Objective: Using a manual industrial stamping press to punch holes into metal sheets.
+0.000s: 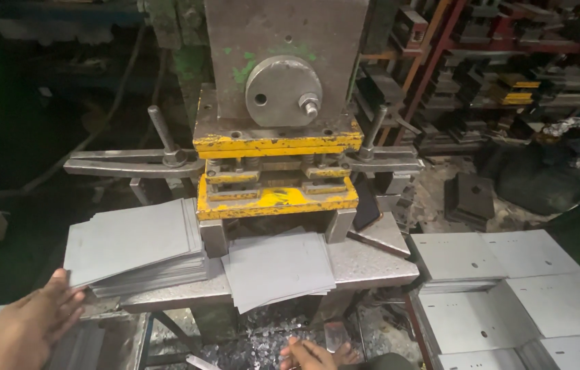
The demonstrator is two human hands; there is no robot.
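At seven o'clock my left hand (29, 327) touches the stacked grey sheets (136, 247); my right hand (309, 355) rests at six.

Light falls on the metal sheets (136, 240) and yellow press (276, 171), which show fairly sharp. The left background sinks into deep shadow. The shelves (509, 62) look soft and dim.

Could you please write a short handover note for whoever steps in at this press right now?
Left hand: open, fingertips at the near corner of the sheet stack on the bench's left.
Right hand: low at the frame's bottom edge, holding nothing visible.
A smaller blank pile lies below the yellow die.
Done: punched sheets with holes lie on the right.
Left: both unpunched stacks.
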